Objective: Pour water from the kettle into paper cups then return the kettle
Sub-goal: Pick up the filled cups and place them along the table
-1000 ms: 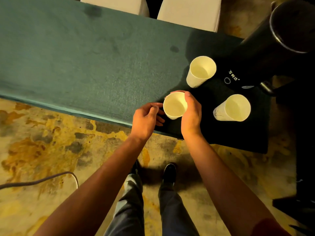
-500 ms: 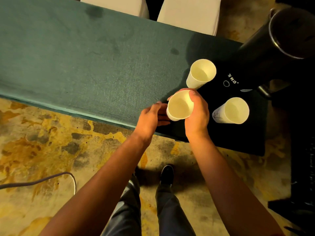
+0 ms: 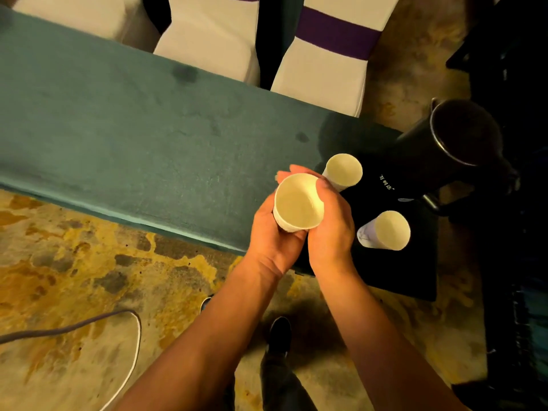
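You hold one paper cup (image 3: 298, 206) between both hands, lifted clear of the green table (image 3: 118, 137) and mouth up toward you. Your left hand (image 3: 271, 238) cups its lower side and base, fingers curled under it; your right hand (image 3: 330, 229) wraps the right wall, thumb at the rim and fingertips showing past the far edge. Both hands are closed on this one cup, pressed close together.

The kettle (image 3: 462, 143) stands off to your right and farther away, upright on the black base (image 3: 394, 262), its dark open mouth facing up. Its handle is hard to make out in the shadow. Two more cups sit on that base: the far cup (image 3: 344, 170) just beyond your right fingertips, and the near cup (image 3: 388, 231) just beside your right wrist.

What matters for your next move is that the kettle lies on the right, so your right hand is clearly the nearer one. The held cup looks dry inside, so pouring has likely not begun. You would probably set this cup down first, then free the right hand and reach across the two standing cups without knocking them.
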